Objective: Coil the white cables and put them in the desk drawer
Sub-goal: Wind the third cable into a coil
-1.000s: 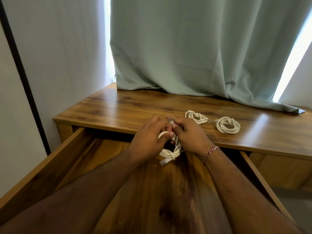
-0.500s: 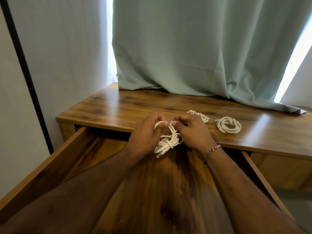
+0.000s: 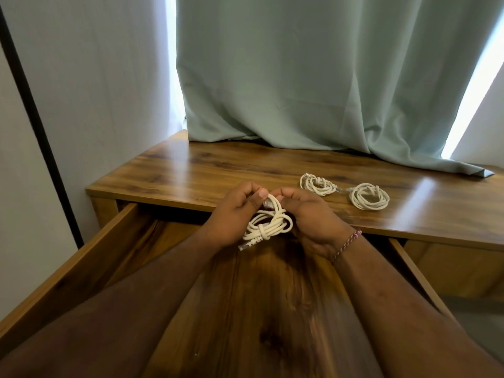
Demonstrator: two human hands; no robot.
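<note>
White cable [image 3: 268, 226]: I saw both hands gripping its coil above the open drawer [image 3: 81, 271].
Left hand [image 3: 231, 214]: pinched a connector end.
Right hand [image 3: 308, 216]: clasped the loops.

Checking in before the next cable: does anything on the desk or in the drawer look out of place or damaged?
Nothing stands out. Both hands, left hand and right hand, hold a coiled white cable over the open drawer. Two more coils lie tidy on the desk top.

One white coiled cable [image 3: 268, 226] is held up over the open drawer [image 3: 272, 309]; two more coils [image 3: 317, 184] [image 3: 369, 196] lie on the bench [image 3: 207, 170], nearly touching.
</note>
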